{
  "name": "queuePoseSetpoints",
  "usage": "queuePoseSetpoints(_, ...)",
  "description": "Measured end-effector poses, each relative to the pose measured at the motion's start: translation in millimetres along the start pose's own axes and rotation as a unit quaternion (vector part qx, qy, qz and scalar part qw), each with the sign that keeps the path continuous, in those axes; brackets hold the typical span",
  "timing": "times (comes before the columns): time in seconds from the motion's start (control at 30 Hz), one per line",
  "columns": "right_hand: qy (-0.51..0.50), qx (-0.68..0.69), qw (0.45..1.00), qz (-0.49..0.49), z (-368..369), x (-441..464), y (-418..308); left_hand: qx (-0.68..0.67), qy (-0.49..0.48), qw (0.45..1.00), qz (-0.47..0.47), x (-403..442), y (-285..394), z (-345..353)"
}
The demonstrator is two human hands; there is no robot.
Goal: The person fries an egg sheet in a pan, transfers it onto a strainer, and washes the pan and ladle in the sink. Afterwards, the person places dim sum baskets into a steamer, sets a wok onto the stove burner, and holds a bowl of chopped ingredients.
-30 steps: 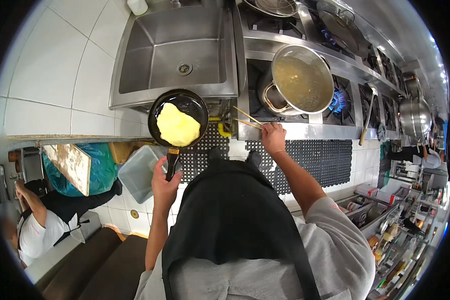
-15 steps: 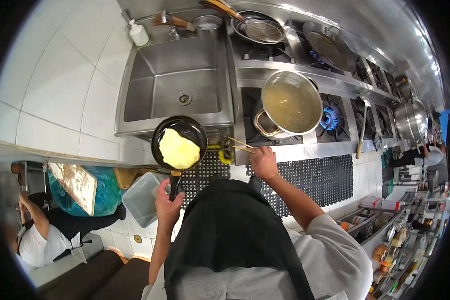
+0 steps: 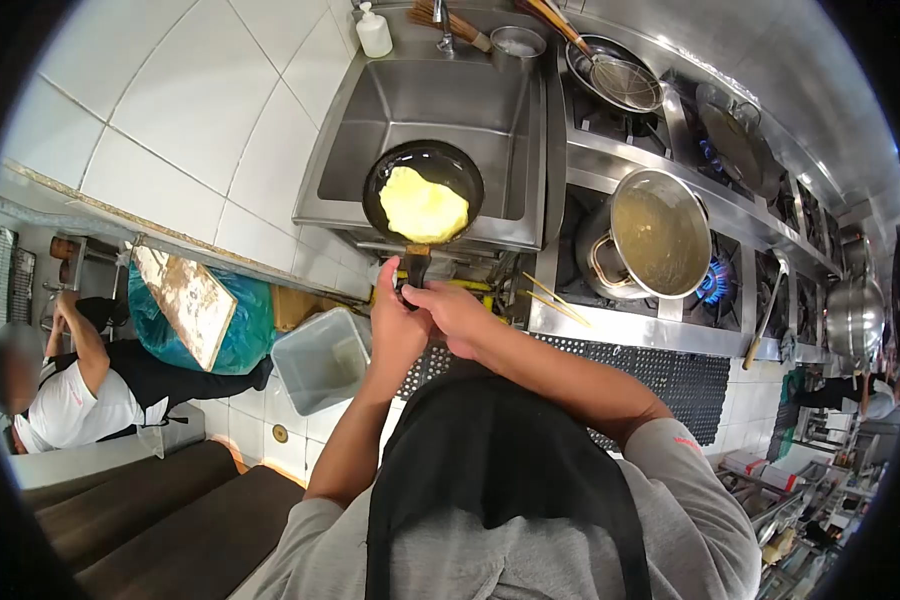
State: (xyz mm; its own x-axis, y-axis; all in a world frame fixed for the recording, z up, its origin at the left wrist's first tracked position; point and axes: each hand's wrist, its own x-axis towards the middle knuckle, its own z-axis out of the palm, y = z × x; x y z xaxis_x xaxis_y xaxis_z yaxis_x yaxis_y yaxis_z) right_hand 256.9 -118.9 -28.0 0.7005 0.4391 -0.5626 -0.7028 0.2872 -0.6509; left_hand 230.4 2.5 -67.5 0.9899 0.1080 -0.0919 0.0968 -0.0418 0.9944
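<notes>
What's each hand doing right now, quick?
Left hand: closed around the handle of the frying pan.
Right hand: at the handle too, against the left; partly hidden, so its grip cannot be told.

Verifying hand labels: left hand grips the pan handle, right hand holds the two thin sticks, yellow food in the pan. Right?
Not quite: the right hand isn't holding the two thin sticks. The head view shows them lying at the stove's front edge, with that hand at the pan handle beside the left hand. The rest stands.
</notes>
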Motion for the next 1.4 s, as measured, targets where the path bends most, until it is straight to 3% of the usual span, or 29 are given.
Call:
queuePoseSetpoints(0.1, 0.03, 0.001, 0.998, -0.047, -3.7, 25.7, -4.0, 0.07, 0.011, 0.993, 0.097, 18.5, 1.2, 7.2)
queuePoseSetpoints(0.27, 0.076, 0.086, 0.988, -0.1, -6.6, 39.8, -35.4, 0.032, -0.054, 0.995, 0.072, 20.0, 45.2, 10.4)
queuePoseSetpoints(0.4, 0.074, 0.119, 0.984, -0.107, -47.6, 48.9, -60.4, 0.116, -0.05, 0.988, 0.089, -5.1, 17.6, -9.4)
queuePoseSetpoints(0.5, 0.119, 0.112, 0.98, -0.117, -69.7, 36.2, -65.0, 0.135, -0.07, 0.988, 0.026, -25.9, -41.6, -28.2)
queuePoseSetpoints(0.6, 0.129, 0.103, 0.98, -0.114, -83.4, 30.3, -65.2, 0.249, -0.221, 0.943, -0.032, -55.2, -53.4, -26.9)
queuePoseSetpoints(0.63, 0.159, 0.044, 0.974, -0.158, -79.4, 18.0, -73.6, 0.284, -0.271, 0.919, -0.042, -62.9, -52.1, -27.2)
queuePoseSetpoints(0.7, 0.158, 0.039, 0.979, -0.12, -83.2, 9.1, -80.2, 0.234, -0.328, 0.894, -0.199, -75.7, -50.6, -26.9)
queuePoseSetpoints(0.9, 0.122, 0.072, 0.975, -0.171, -91.6, 4.2, -80.0, 0.228, -0.417, 0.879, -0.035, -46.6, -23.5, -36.0)
queuePoseSetpoints(1.0, 0.118, 0.06, 0.975, -0.176, -102.7, 1.8, -86.5, 0.292, -0.413, 0.846, -0.168, -21.6, -7.3, -45.2)
queuePoseSetpoints(1.13, 0.123, 0.043, 0.977, -0.172, -105.6, 9.7, -99.2, 0.202, -0.337, 0.874, -0.286, 22.8, -9.7, -55.4)
queuePoseSetpoints(1.2, 0.124, 0.021, 0.976, -0.175, -114.6, 26.3, -107.8, 0.169, -0.281, 0.899, -0.29, 65.2, -16.3, -66.1)
queuePoseSetpoints(1.3, 0.154, -0.023, 0.966, -0.207, -115.7, 47.9, -99.0, 0.167, -0.177, 0.956, -0.164, 137.7, 4.5, -67.3)
queuePoseSetpoints(1.33, 0.189, 0.036, 0.967, -0.17, -111.0, 48.6, -103.2, 0.152, -0.153, 0.968, -0.132, 168.2, 12.6, -71.0)
queuePoseSetpoints(1.4, 0.157, 0.021, 0.975, -0.155, -108.9, 50.4, -107.6, 0.096, -0.118, 0.985, -0.081, 232.4, 31.0, -76.4)
